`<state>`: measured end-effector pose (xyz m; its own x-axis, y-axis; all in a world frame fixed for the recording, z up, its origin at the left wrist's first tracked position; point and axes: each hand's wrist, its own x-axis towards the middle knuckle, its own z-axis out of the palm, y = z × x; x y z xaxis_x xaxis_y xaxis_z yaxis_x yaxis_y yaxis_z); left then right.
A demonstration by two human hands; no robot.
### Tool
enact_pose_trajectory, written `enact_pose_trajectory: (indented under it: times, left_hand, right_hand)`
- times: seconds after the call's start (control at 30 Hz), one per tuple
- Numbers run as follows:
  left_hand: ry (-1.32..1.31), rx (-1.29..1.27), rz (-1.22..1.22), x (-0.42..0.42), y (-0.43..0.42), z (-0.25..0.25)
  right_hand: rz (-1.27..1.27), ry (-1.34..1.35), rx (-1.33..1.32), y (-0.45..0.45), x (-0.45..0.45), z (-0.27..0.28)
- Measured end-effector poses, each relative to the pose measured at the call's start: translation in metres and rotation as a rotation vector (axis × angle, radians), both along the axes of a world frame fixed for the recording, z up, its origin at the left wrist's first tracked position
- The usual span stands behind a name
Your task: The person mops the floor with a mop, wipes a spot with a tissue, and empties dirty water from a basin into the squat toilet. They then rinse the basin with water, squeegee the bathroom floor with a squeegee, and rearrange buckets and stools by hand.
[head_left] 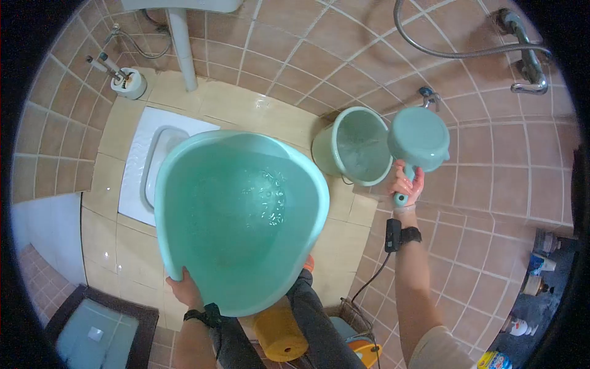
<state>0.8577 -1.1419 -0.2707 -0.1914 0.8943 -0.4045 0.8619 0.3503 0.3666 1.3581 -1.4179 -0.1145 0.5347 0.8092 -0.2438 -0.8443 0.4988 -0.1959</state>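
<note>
A large green tub [236, 270] fills the centre of the head view, with rippled water and bubbles inside. My left hand [186, 290] grips its near left rim. To the right, my right hand [407, 186] is closed round the handle of a green dipper [419, 136], held up with its rounded underside showing. Just left of the dipper stands a pale green bucket [329, 147] holding water. Whether the dipper has anything in it cannot be seen.
A white squat toilet [132, 178] lies left of the tub. Wall taps [432, 98] and a shower hose [442, 54] are at upper right. A yellow stool [281, 335] is between my legs. Bottles [521, 326] stand at the far right.
</note>
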Motion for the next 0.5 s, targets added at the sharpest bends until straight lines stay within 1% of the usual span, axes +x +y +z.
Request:
enact_pose_trajectory:
  times: [0.07,0.1,0.17,0.2,0.3,0.33,0.4,0.47,0.5]
  left_hand:
    - [0.037,-0.009,0.015,0.007,0.0,0.007]
    - [0.047,-0.018,0.019,0.007,0.002,0.006]
    - [0.068,-0.036,0.022,0.005,0.004,0.003]
    - [0.068,-0.045,0.031,0.006,0.005,0.006]
    - [0.073,-0.062,0.039,0.013,0.006,0.014]
    - [0.083,-0.06,0.034,0.015,0.006,0.016]
    - [0.083,-0.047,0.022,0.013,0.006,0.014]
    - [0.067,-0.019,0.006,0.005,0.006,0.003]
    - [0.108,-0.061,0.012,0.003,0.007,0.0]
  right_hand:
    - [-0.009,-0.043,-0.008,0.006,-0.013,0.0]
    - [-0.006,-0.007,-0.074,0.014,-0.028,0.001]
    - [0.042,0.113,-0.12,0.04,-0.086,-0.007]
    - [0.144,0.115,-0.191,0.05,-0.116,-0.013]
    - [0.743,0.076,-0.525,0.089,-0.217,-0.057]
    - [0.823,0.147,-0.643,0.115,-0.251,-0.063]
    - [0.982,0.165,-0.692,0.132,-0.305,-0.12]
    - [0.966,0.027,-0.757,0.123,-0.352,-0.18]
    - [0.991,-0.008,-0.784,0.122,-0.363,-0.206]
